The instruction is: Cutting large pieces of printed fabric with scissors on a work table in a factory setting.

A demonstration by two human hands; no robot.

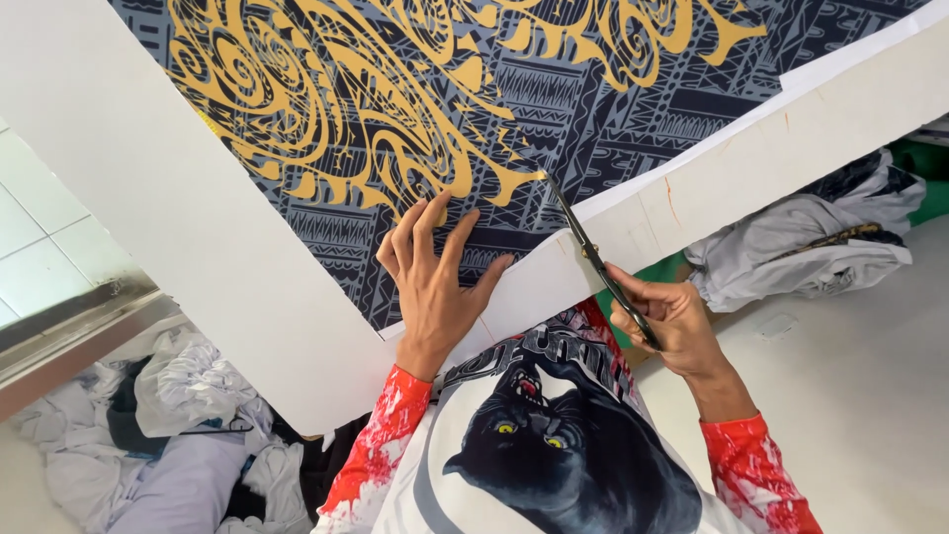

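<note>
Your right hand [672, 321] grips the black scissors [593, 259], blades pointing up-left into the gold-and-grey patterned printed sheet [395, 109]; left hand [435, 282] fingers spread flat just left of them.

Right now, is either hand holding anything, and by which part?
The right hand holds scissors by the handles. The left hand holds nothing; it lies flat on the patterned fabric.

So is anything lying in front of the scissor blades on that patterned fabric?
Nothing visible does. The scissors in the right hand point along bare patterned fabric; the left hand presses the fabric flat, off to the side of the blades.
</note>
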